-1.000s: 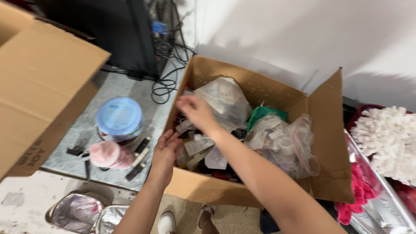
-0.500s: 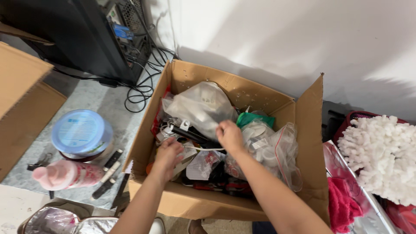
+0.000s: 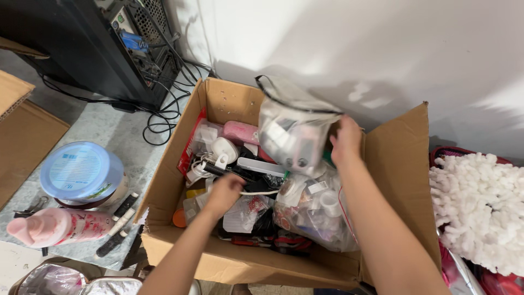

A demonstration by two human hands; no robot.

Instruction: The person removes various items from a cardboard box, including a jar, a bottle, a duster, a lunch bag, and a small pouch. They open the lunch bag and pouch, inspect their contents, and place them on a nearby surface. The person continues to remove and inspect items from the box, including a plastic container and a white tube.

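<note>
An open cardboard box (image 3: pixel 180 166) sits on the floor against a white wall, packed with several small toiletries, bags and bottles. My right hand (image 3: pixel 346 141) grips a clear zip pouch (image 3: pixel 292 128) with a dark edge and holds it raised above the box's back right. My left hand (image 3: pixel 224 192) reaches down into the middle of the box, its fingers among a black cord and small packets; what it touches is partly hidden. A clear plastic bag of small items (image 3: pixel 314 210) lies below the pouch. A pink bottle (image 3: pixel 240 132) lies at the box's back.
Left of the box on the grey floor stand a round blue-lidded tub (image 3: pixel 82 173) and a lying pink bottle (image 3: pixel 57 226). A black computer tower (image 3: pixel 98 46) with cables is at the back left. A white fluffy mop head (image 3: pixel 480 210) is at the right. Another cardboard box (image 3: pixel 22 128) is far left.
My right hand has lifted the clear pouch out of the box's contents and up toward the back right. My left hand has stayed low in the box's middle. The view moved closer.
</note>
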